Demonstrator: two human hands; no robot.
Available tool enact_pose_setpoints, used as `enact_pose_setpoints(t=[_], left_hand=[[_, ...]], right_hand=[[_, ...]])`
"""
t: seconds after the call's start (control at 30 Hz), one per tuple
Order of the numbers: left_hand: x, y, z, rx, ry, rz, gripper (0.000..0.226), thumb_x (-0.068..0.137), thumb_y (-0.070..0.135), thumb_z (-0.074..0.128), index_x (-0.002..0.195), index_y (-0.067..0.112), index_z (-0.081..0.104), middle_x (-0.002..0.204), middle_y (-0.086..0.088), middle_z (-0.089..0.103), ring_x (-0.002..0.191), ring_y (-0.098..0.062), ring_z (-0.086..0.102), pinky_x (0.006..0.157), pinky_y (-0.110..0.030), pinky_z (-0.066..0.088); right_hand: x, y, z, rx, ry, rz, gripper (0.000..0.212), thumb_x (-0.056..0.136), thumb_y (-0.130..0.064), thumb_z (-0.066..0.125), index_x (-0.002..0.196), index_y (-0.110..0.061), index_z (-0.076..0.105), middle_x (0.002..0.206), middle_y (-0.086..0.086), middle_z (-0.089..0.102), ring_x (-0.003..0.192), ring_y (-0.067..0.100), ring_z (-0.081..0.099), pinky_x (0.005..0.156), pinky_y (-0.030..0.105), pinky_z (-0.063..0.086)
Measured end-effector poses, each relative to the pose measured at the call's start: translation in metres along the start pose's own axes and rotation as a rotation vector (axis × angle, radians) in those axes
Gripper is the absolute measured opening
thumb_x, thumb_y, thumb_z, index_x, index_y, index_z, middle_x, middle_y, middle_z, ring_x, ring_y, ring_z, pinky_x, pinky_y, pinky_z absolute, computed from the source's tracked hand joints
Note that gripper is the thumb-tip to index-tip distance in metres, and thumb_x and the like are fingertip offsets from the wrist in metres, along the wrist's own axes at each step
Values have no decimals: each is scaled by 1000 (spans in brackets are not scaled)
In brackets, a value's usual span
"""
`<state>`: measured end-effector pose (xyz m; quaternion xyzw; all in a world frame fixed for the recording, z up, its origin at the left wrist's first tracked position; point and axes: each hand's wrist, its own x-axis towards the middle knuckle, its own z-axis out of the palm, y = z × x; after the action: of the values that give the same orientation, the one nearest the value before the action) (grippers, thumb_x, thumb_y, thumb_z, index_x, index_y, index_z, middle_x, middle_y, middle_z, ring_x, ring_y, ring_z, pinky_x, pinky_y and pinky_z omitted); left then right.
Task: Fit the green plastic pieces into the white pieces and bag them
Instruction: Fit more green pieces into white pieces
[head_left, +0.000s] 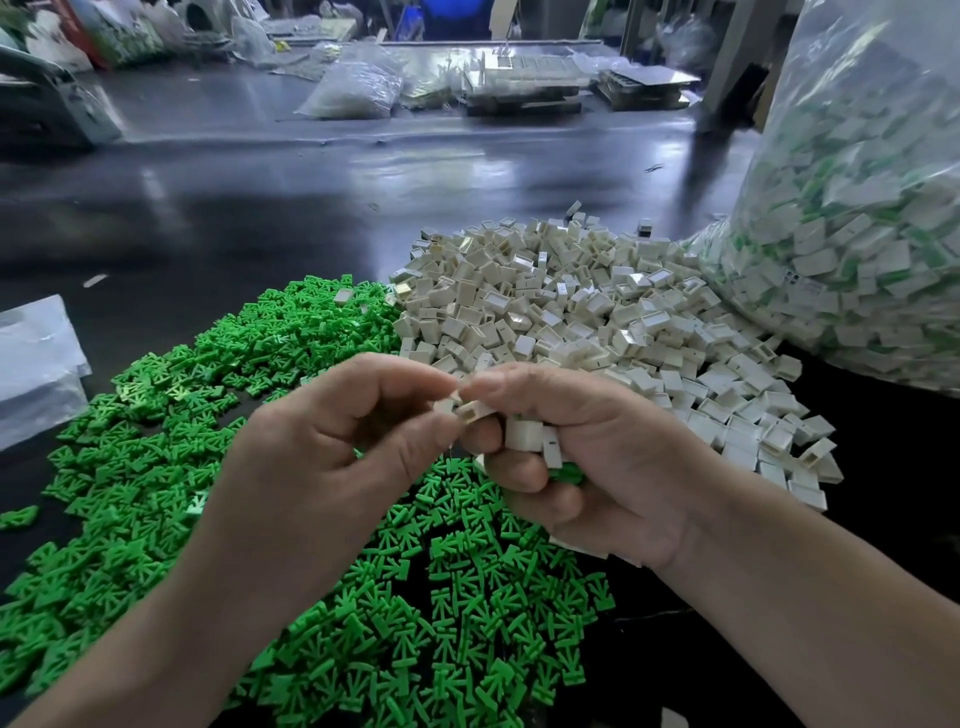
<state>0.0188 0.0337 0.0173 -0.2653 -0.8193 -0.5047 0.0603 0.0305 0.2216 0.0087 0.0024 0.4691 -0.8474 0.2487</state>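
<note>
A wide heap of green plastic pieces (156, 467) covers the dark table in front of me. Behind it on the right lies a heap of white pieces (571, 306). My left hand (332, 436) and my right hand (587, 452) meet above the green heap, and both pinch one white piece (470, 408) between thumb and fingertips. My right hand also grips a few more white pieces (530, 434) in its curled fingers, with a bit of green showing under them. Whether a green piece sits in the pinched white piece is hidden.
A large clear bag (857, 182) full of white-and-green pieces stands at the right, touching the white heap. A flat clear plastic bag (36, 358) lies at the left edge. Far across the dark table are more bags (358, 88) and stacked trays (524, 83).
</note>
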Motion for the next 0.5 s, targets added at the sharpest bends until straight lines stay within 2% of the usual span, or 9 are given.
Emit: enact_pose_setpoints(t=[0.07,0.1,0.17,0.23,0.3,0.37,0.43,0.5], left_hand=[[1,-15,-6,276,5,-11,26,78,56,65,100,41,68,86,23,66,78,5,63,59,-10,48],[2,-21,-8,414,-58,-10,35,77,62,57,103,41,67,87,23,63,78,5,60,62,-15,48],[3,-28,-6,608,-170,-1,46,78,67,48,111,40,66,94,24,56,78,5,54,64,-21,43],[3,-35,0,728,-232,12,45,81,64,52,116,40,66,96,20,53,80,-1,49,64,-23,36],[4,-38,5,748,-214,42,29,83,52,63,107,37,71,91,15,53,82,-8,47,64,-26,33],[6,-38,8,741,-180,77,13,83,38,72,95,33,74,84,12,54,77,-11,47,63,-26,33],[6,-42,8,718,-135,99,6,84,32,73,89,31,73,81,14,53,73,-10,49,60,-26,35],[6,-44,6,611,-72,67,3,87,36,68,89,35,70,81,16,56,74,-4,53,59,-20,38]], right_hand=[[0,-3,-1,46,25,-33,5,82,-15,64,87,-13,64,71,3,61,43,6,51,31,14,35],[0,-4,-1,67,37,-41,10,80,-14,64,90,-12,64,72,3,61,43,6,51,31,15,35],[-1,-5,-2,87,48,-37,18,78,-12,64,95,-10,62,73,3,61,44,6,52,31,14,35],[-1,-5,-1,85,37,-19,15,78,-13,65,93,-11,62,75,3,61,46,6,53,31,14,36],[-1,-4,-1,81,30,-10,4,79,-14,66,83,-13,65,77,4,61,48,7,53,32,14,37],[-2,-4,0,80,29,-13,7,80,-16,70,73,-14,69,78,5,61,49,8,53,32,14,38],[-2,-3,0,94,45,-12,7,81,-18,70,77,-13,66,76,5,61,50,8,54,33,14,38],[-1,-3,0,108,70,-7,10,80,-18,67,84,-12,59,73,4,60,50,8,53,33,14,39]])
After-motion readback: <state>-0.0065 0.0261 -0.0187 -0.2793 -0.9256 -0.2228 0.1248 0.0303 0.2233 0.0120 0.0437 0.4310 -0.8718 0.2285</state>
